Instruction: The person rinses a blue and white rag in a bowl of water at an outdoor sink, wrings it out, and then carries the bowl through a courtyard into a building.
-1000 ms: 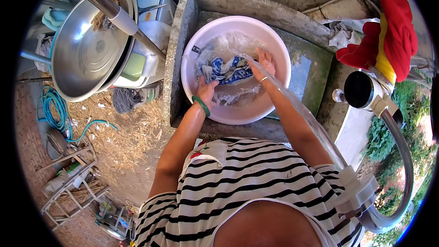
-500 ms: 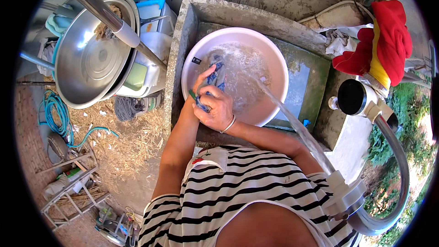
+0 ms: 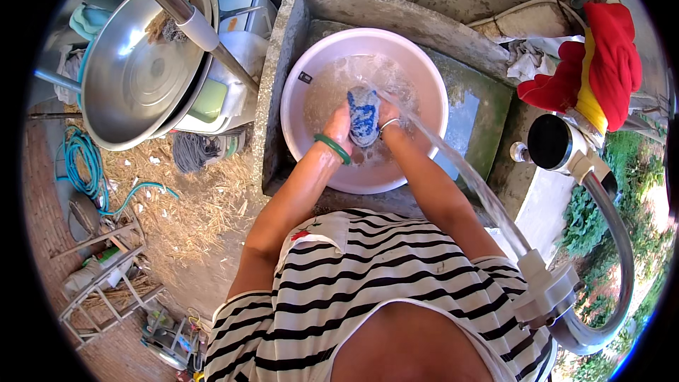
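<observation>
Pink basin at frame centre; open water toward upper rim. Blue-grey cloth between left grip, right grip, both pinching it.

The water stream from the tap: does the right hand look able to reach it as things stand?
Probably yes. The water stream falls into the pink basin close by the right hand, and nothing shows between them. Only the wet cloth at that hand may keep it busy.
</observation>
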A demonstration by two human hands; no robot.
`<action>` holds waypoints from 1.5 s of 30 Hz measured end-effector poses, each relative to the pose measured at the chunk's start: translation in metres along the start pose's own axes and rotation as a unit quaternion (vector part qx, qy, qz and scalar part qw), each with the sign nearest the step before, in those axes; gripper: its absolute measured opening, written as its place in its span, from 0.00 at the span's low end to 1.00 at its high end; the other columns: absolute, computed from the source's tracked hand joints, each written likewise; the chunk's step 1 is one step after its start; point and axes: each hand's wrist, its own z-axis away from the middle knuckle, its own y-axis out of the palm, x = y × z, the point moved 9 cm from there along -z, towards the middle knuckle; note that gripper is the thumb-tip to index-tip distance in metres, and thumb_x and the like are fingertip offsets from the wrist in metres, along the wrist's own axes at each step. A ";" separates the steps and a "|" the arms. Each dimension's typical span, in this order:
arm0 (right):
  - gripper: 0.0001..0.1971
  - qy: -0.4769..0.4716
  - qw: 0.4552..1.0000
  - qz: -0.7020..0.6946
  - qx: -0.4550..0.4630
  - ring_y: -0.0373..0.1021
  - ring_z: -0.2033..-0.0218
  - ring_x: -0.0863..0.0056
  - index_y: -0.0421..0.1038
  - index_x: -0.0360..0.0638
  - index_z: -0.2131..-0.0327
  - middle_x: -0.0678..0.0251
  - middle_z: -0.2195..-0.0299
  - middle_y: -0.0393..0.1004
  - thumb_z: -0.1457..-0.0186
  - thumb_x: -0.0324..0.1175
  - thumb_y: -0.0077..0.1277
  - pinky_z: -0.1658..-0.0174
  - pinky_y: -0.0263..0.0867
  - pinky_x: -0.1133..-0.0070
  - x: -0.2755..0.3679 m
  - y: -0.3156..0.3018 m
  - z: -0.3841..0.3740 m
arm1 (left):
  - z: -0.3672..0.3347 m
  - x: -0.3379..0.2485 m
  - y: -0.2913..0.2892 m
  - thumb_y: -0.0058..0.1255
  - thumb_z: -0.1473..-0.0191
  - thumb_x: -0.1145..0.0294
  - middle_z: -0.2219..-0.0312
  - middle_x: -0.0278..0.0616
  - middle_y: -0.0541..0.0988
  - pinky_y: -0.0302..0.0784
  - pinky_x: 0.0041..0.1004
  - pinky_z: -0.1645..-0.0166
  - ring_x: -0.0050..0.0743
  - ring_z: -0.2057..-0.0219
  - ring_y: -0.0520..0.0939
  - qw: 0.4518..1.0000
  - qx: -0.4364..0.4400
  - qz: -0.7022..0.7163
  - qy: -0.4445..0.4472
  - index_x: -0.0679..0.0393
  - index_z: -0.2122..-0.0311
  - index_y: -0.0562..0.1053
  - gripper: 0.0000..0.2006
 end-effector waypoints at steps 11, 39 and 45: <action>0.41 0.016 0.989 0.135 -0.052 0.50 0.44 0.40 0.44 0.53 0.39 0.38 0.41 0.41 0.53 0.55 0.50 0.46 0.57 0.64 -0.050 -0.023 0.018 | 0.002 0.032 -0.115 0.52 0.52 0.58 0.38 0.48 0.45 0.54 0.67 0.48 0.61 0.41 0.53 0.968 -0.206 -0.035 -0.137 0.35 0.37 0.38 0.43; 0.32 -0.015 0.898 -0.439 0.025 0.65 0.57 0.75 0.62 0.34 0.48 0.60 0.57 0.70 0.65 0.18 0.39 0.55 0.59 0.83 -0.007 -0.092 0.020 | 0.112 -0.157 -0.037 0.45 0.44 0.71 0.68 0.36 0.77 0.67 0.23 0.54 0.21 0.64 0.75 0.898 0.087 0.015 0.431 0.61 0.63 0.71 0.07; 0.25 -0.061 0.922 -0.376 -0.073 0.66 0.64 0.77 0.72 0.37 0.58 0.63 0.62 0.73 0.63 0.18 0.35 0.61 0.60 0.86 -0.032 -0.125 0.006 | 0.161 -0.199 -0.028 0.43 0.44 0.70 0.68 0.41 0.77 0.68 0.28 0.54 0.29 0.64 0.77 0.858 0.109 0.069 0.497 0.61 0.64 0.67 0.07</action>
